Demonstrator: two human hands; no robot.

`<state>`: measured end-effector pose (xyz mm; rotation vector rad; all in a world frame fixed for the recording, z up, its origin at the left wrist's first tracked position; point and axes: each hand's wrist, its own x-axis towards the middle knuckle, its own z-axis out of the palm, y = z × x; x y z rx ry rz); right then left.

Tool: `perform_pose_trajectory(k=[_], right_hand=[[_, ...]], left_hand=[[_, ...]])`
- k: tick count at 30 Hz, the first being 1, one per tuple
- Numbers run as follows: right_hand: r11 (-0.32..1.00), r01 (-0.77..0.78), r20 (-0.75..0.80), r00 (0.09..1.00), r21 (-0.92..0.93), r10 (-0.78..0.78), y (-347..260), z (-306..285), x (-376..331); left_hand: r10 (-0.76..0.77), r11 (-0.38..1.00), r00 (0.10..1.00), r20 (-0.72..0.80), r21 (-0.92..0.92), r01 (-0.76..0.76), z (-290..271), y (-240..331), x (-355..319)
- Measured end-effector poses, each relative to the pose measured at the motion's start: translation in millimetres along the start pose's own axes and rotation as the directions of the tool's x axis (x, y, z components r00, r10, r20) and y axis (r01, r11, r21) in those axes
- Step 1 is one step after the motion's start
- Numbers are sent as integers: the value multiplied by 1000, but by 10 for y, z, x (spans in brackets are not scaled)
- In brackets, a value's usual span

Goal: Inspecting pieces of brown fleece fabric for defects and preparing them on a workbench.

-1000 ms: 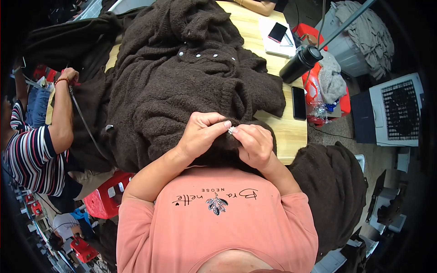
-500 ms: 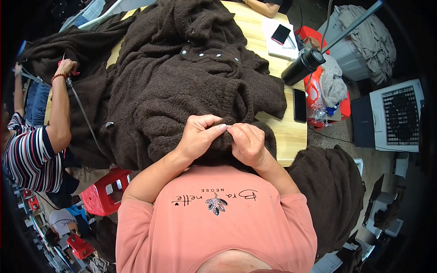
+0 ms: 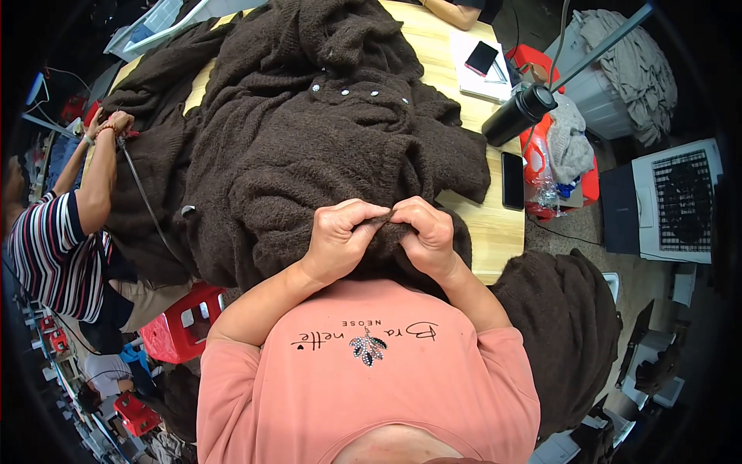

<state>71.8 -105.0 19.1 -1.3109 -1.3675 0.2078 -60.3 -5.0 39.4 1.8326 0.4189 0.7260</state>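
A dark brown knitted garment (image 3: 309, 155) lies heaped before me, with several small pale buttons (image 3: 345, 93) across its far part. At its near edge my left hand (image 3: 336, 241) pinches the knit between thumb and fingers. Close beside it my right hand (image 3: 427, 238) is closed in a pinch on the same bit of knit. The two hands' fingertips almost meet. Whatever small thing may lie between them is hidden by the fingers.
A black bottle (image 3: 518, 114), a black phone (image 3: 512, 180) and another phone on white paper (image 3: 481, 58) are on the wooden table (image 3: 495, 240). Red stool (image 3: 182, 325) at left; brown knit pile (image 3: 556, 332) at right. A co-worker in stripes (image 3: 58, 255) handles knitwear at far left.
My fingertips have turned inward, and the small white thing visible between them before is out of sight. The co-worker's second hand has come up beside the first.
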Motion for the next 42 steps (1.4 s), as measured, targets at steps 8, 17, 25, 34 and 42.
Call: perform_pose_trajectory(k=[8,17,25,34,42], right_hand=[[985,-163,-85,982,56,168,-18,57,-51],[977,-27,-49,999,-211,17,-23,15,-69],[888,-397,152,916,230,371,-35,-95,-3],[994,-99,-71,993,-54,96,-89,66,-68],[993,-120,-70,990,-6,119,-39,126,-33]], left_hand=[[183,973,983,-31,152,-176,23,17,26],[295,927,954,-54,258,-272,41,13,-12],[452,855,892,-5,288,-431,23,-2,5],[572,753,820,16,386,-533,14,-54,3],[629,679,777,24,468,-565,-15,-119,-59]])
